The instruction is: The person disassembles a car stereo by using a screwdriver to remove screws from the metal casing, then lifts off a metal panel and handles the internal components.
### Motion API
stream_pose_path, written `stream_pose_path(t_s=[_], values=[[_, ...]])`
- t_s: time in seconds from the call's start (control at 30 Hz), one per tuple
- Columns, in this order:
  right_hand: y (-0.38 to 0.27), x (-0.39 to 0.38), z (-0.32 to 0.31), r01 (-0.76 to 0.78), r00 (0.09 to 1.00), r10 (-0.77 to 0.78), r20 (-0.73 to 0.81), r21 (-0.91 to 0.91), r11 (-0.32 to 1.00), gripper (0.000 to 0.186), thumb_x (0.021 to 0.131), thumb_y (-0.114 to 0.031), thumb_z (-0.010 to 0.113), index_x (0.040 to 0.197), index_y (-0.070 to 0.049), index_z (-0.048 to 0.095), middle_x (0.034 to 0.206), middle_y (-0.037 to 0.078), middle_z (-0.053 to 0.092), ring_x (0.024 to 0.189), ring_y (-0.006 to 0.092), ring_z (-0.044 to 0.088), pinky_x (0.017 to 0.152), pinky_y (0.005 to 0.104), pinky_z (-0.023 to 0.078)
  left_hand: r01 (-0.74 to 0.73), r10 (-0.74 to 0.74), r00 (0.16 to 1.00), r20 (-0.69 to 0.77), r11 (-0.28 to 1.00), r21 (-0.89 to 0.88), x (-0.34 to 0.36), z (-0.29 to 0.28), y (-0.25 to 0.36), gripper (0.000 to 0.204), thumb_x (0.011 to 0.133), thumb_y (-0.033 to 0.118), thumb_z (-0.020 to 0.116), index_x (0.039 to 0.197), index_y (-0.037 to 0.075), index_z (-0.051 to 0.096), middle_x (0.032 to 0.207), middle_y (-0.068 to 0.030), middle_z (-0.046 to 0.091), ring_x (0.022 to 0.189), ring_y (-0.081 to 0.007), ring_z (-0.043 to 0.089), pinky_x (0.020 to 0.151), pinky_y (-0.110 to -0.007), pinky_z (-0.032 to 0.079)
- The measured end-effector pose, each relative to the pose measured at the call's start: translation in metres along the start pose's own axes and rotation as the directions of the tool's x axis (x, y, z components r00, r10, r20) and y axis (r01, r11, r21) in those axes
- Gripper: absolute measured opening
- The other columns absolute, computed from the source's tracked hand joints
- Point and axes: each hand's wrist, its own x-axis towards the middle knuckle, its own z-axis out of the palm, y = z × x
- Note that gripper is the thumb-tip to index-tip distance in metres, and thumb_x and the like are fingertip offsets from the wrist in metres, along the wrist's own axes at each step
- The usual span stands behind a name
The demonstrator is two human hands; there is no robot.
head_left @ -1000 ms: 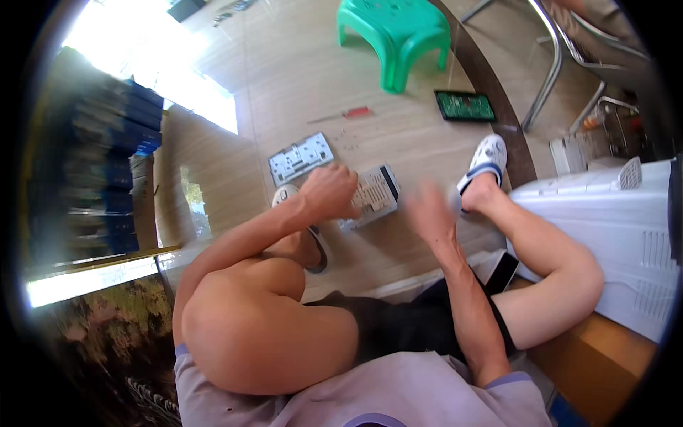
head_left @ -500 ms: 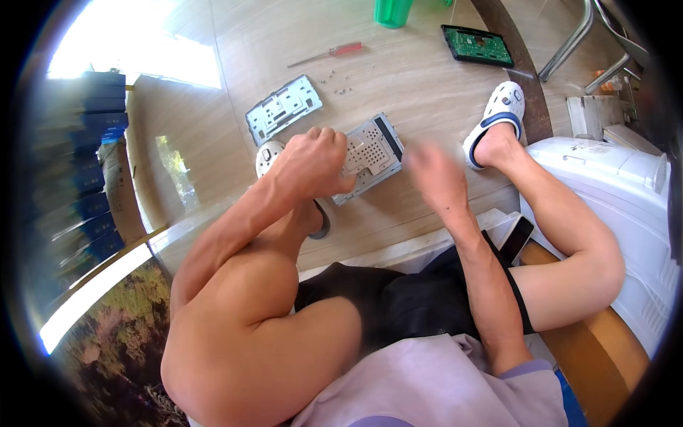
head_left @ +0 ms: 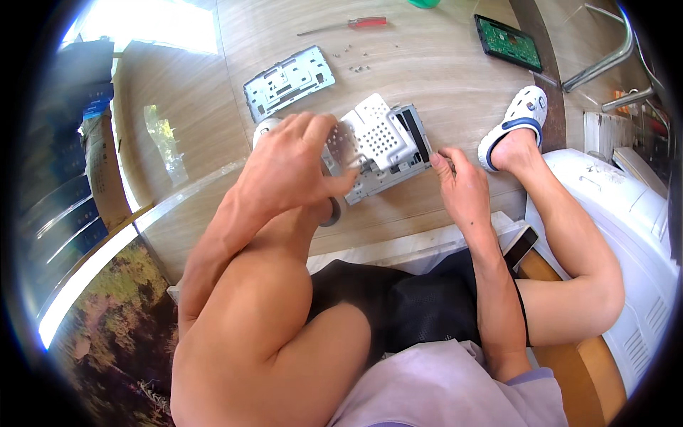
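My left hand (head_left: 288, 156) grips a perforated silvery metal plate (head_left: 377, 132) by its left side. The plate is raised and tilted above an open flat metal case (head_left: 388, 183), whose inside shows partly beneath it. At the case's right edge, my right hand (head_left: 466, 188) has thumb and forefinger closed on the corner. A second metal panel with cut-outs (head_left: 288, 82) lies on the floor beyond my left hand. Several small screws (head_left: 361, 69) are scattered to the right of that panel.
A red-handled screwdriver (head_left: 366, 22) lies at the far side. Green circuit board in a black frame (head_left: 509, 44) rests at far right, near metal chair legs (head_left: 605, 64). White plastic housing (head_left: 605, 185) stands at right; stacked blue boxes (head_left: 71, 164) are at left. A phone (head_left: 519, 245) lies by my thigh.
The perforated plate has come up off the case in my left hand and now tilts. My right hand has reached the case's right edge. The view has shifted slightly.
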Motion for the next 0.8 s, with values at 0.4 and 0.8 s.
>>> stream_pose_path(t_s=[0.4,0.8], values=[[0.000,-0.006,0.002,0.000,1.000,0.000,-0.013,0.051,0.999,0.038,0.103,-0.037,0.063,0.116,-0.001,0.068,0.098,0.027,0.073,0.094,0.0460,0.071,0.076,0.0497,0.056,0.274,-0.300,0.899,0.320,0.953,0.125,0.118,0.083,-0.080,0.064,0.078,0.048,0.074,0.102,-0.011,0.069,0.092,-0.0249,0.073,0.084,-0.0337,0.074,0.073,-0.041,0.061],[-0.012,0.000,-0.001,-0.081,0.997,0.081,0.010,0.064,0.995,0.040,0.105,-0.037,0.061,0.118,0.000,0.067,0.100,0.027,0.072,0.095,0.0466,0.070,0.078,0.0479,0.055,-0.022,-0.030,0.945,0.325,0.988,0.155,0.123,0.152,-0.084,0.064,0.081,0.048,0.078,0.107,-0.009,0.064,0.107,-0.0258,0.068,0.096,-0.0396,0.072,0.081,-0.045,0.060]])
